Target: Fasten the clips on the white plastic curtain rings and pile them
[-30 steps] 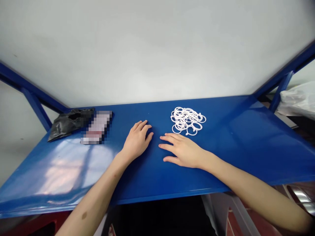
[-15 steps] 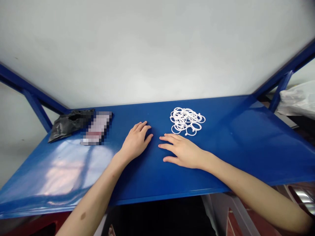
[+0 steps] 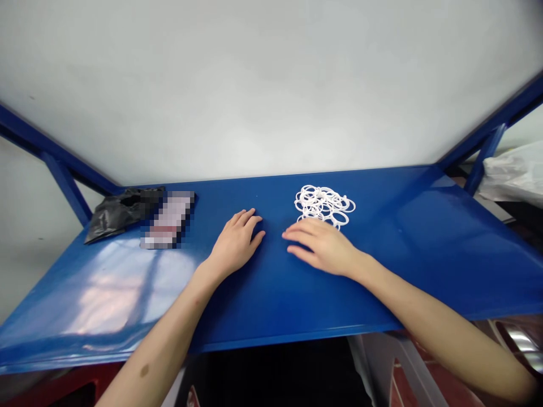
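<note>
A tangled heap of thin, white, round rings [image 3: 319, 195] lies toward the far edge of the glossy blue tabletop [image 3: 271, 311], right of its middle — none set apart. The bare left hand [image 3: 235, 242] and right hand [image 3: 326, 245] grasp nothing visible, fingers parted; whether the right touches rings, I cannot tell.

White rings [image 3: 319, 194], bag [image 3: 111, 218], blue table [image 3: 280, 311]

Here's a lane of blue tabletop [image 3: 274, 282] running between my left hand [image 3: 235, 244] and right hand [image 3: 326, 246]; white rings [image 3: 321, 199] block straight ahead of my right, wall [image 3: 271, 90] beyond.
</note>
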A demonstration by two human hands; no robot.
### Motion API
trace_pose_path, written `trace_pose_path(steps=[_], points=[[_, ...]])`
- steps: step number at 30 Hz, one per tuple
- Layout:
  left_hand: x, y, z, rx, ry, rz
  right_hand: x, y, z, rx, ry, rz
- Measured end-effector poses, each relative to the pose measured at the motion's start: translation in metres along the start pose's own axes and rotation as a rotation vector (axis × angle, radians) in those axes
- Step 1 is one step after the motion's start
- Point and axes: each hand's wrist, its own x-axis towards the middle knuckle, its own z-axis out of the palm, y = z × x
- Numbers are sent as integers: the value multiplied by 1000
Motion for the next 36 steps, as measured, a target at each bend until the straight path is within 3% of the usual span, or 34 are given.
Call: trace_pose_path(steps=[2,4,8,11,24,36], points=[[0,1,-1,18,-22,-10,2,15,-7,-93,150,89],[1,2,-2,36,-47,-23,3,32,-12,-191,205,201],[1,2,-3,59,-73,-29,1,54,-13,-277,63,368],[0,2,-3,69,-73,-25,-1,59,-9,-267,9,351],[-1,4,-4,66,-70,-21,-2,51,-6,-183,129,200],[-1,8,-4,-15,-12,8,-4,32,-9,-141,125,203]])
